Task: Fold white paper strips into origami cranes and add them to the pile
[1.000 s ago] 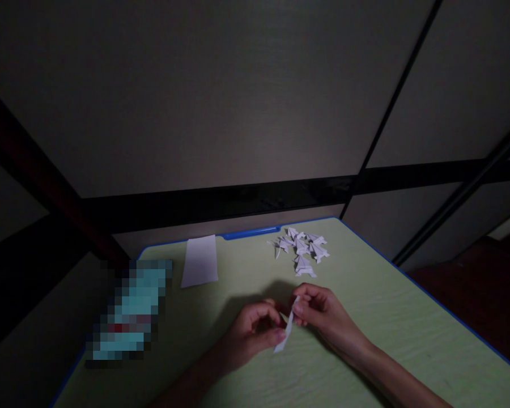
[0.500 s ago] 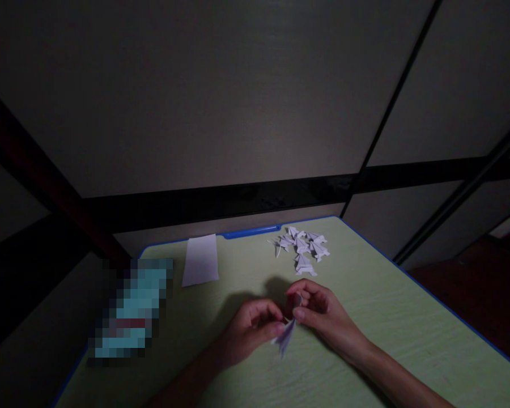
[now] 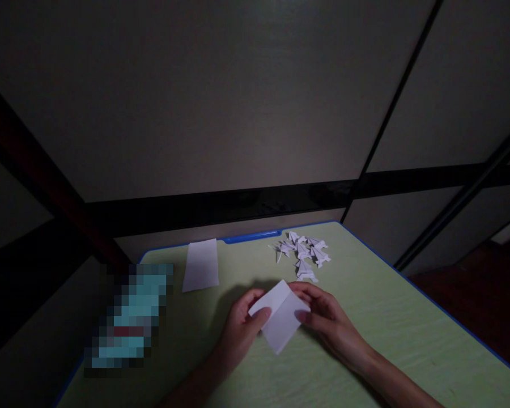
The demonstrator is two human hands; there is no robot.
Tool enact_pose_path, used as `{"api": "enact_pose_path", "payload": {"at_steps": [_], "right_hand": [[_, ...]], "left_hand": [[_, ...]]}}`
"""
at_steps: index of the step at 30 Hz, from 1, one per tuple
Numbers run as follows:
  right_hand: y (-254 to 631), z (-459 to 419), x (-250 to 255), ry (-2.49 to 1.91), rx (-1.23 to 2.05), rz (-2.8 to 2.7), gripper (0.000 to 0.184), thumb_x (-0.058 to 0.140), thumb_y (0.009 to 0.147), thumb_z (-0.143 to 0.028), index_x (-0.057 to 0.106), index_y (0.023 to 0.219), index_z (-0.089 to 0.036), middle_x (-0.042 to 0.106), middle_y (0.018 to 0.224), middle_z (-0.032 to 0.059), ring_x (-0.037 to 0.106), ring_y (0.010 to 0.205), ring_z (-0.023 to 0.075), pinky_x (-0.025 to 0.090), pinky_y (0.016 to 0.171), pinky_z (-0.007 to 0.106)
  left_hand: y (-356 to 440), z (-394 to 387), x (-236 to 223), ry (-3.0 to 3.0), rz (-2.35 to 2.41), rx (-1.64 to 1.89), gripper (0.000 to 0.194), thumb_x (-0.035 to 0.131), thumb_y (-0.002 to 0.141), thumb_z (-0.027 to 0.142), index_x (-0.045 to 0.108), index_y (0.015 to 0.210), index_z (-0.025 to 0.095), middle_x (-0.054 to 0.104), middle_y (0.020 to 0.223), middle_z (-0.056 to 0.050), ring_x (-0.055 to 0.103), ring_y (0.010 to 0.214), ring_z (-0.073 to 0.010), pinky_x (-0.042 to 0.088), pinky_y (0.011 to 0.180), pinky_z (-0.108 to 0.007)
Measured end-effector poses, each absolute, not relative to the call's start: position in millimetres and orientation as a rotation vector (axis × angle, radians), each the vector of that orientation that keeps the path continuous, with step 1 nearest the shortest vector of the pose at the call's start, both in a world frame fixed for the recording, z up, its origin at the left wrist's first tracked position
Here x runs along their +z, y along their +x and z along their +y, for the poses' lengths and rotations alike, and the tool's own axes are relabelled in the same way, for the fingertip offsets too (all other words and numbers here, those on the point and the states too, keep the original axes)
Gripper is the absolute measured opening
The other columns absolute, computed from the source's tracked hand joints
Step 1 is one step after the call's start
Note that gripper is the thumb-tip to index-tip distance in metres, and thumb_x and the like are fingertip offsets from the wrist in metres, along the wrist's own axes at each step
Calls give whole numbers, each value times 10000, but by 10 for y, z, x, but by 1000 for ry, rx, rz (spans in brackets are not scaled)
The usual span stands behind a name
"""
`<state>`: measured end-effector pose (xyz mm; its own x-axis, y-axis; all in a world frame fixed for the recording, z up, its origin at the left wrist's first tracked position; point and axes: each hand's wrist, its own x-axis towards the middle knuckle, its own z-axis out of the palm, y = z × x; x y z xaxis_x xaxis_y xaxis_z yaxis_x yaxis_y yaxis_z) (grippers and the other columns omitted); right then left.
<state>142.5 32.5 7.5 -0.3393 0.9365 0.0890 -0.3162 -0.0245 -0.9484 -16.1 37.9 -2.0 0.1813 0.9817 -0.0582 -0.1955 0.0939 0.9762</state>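
A creased piece of white paper (image 3: 282,322) is held up above the table between both hands, its broad face turned toward me and one corner pointing down. My left hand (image 3: 247,320) pinches its left edge, thumb on the front and fingers behind. On the right edge, my right hand (image 3: 323,314) grips it the same way, with the fingers partly hidden behind the sheet. Just beyond my right hand lies a cluster of several folded white paper figures (image 3: 306,271).
The light green table (image 3: 408,340) has a blue edge and a blue tray-like strip (image 3: 253,236) at the back. A flat white sheet (image 3: 201,265) lies at the back left. Nearer on the left is a blurred-out turquoise item (image 3: 130,317). Panelled doors (image 3: 221,113) stand behind the table.
The paper was seen edge-on and narrow; now it is turned with its wide face toward me. My hands have moved slightly apart along its two sides.
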Motion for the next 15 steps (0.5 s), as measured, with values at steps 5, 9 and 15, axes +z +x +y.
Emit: {"api": "enact_pose_path", "payload": {"at_steps": [5,9,15], "right_hand": [[1418,355,44,-999,1450,-1256,160,617,608,-187,561,753,-145,530,574,-33,455,511,68,339,492,184],[1407,370,34,-1098,1423,-1265,186,675,532,-229,533,598,-127,498,479,-54,421,436,52,304,429,171],[1414,373,5,-1082,1412,-1235,227,700,491,-192,526,617,-120,497,436,-67,397,386,35,275,386,160]], "left_hand": [[-175,402,-27,940,1072,1199,288,645,511,230,496,740,137,590,631,2,522,542,-120,393,489,-204],[-178,392,-10,929,1072,1180,287,657,499,230,502,725,143,589,581,16,520,502,-115,392,474,-202],[-204,397,-24,1013,1066,1153,224,631,546,248,520,704,134,568,548,23,484,460,-90,365,439,-184]]}}
